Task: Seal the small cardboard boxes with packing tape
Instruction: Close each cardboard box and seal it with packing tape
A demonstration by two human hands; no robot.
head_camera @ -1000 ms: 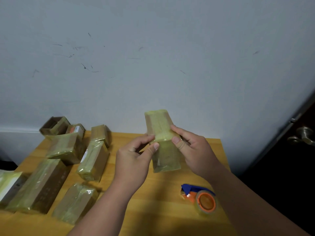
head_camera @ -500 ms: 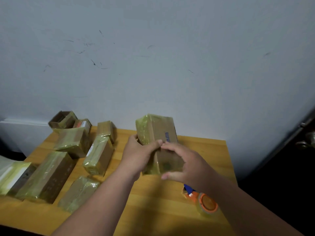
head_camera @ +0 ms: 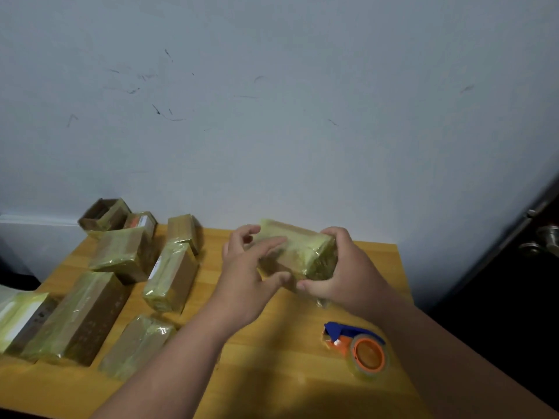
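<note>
Wood table, scuffed wall, door rt.

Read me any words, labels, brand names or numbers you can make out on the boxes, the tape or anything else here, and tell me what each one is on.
No text can be read.
White label strip on the middle taped box: too blurred.
White and orange label on the small box at the back: too blurred.
Dark printing on the long box: too blurred.
Held box and tape dispenser: no text shows.
</note>
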